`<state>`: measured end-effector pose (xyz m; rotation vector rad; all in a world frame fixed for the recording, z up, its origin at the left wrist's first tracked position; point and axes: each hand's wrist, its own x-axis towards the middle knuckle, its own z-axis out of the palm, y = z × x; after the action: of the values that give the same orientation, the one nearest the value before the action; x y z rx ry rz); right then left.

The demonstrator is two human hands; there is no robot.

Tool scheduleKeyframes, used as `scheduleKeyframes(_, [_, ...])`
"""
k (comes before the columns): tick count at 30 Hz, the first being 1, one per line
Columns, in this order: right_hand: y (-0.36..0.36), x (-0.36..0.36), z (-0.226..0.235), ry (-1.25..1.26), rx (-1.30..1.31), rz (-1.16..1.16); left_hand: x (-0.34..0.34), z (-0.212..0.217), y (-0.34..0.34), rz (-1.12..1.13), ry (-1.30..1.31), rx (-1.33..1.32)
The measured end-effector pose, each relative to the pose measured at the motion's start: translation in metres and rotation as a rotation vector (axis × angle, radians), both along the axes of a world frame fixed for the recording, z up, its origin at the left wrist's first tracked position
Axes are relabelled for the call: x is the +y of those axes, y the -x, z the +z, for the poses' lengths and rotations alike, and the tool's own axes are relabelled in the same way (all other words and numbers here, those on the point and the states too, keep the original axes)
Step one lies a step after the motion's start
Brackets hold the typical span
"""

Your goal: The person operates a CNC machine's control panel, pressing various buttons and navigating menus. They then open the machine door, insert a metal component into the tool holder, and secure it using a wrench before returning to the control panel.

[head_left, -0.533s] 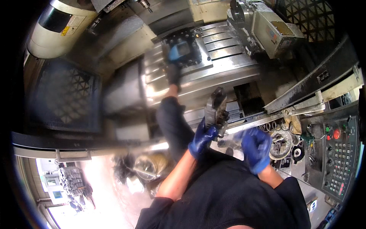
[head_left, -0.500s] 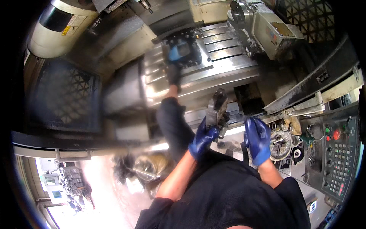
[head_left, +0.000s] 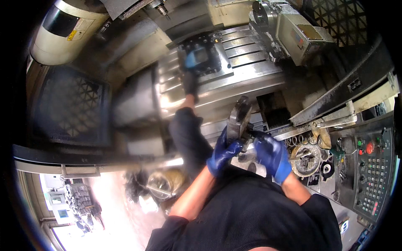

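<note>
My left hand (head_left: 225, 154), in a blue glove, grips the lower end of a dark, curved metal part (head_left: 238, 119) held upright in front of my body. The part has a flat, shiny side face; its exact kind I cannot make out. My right hand (head_left: 270, 155), also blue-gloved, is close beside the part's lower right side. Motion smears its fingers, so whether they touch the part or hold anything is unclear. Beyond my hands, another person's dark-sleeved arm (head_left: 188, 129) reaches over the slotted machine table (head_left: 247, 56), its dark-gloved hand near a blue patch on a dark fixture plate (head_left: 209, 60).
A spindle tool (head_left: 161, 8) hangs above the table, and a rotary unit (head_left: 289, 31) stands at its right end. To my right are a round tray of small parts (head_left: 305, 163), several metal rings and a control panel (head_left: 372, 171). A bucket (head_left: 161, 184) stands lower left.
My right hand has moved left and slightly down, up close to the metal part. My left hand and the part stay almost in place. The other person's arm has shifted slightly left.
</note>
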<state>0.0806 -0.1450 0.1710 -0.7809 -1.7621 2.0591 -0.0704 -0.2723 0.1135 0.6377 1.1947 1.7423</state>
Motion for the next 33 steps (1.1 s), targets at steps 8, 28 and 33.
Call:
scheduleKeyframes(8, [0.004, 0.004, -0.002, -0.455, 0.486, 0.145, -0.003, -0.003, 0.006, 0.025, 0.014, 0.005])
scheduleKeyframes(28, [0.012, 0.0, 0.002, -0.391, 0.197, 0.124, -0.013, -0.003, -0.007, 0.105, 0.118, -0.104])
scheduleKeyframes(33, [0.003, 0.004, 0.004, -0.121, 0.022, 0.024, -0.015, -0.003, -0.005, 0.072, 0.068, -0.06])
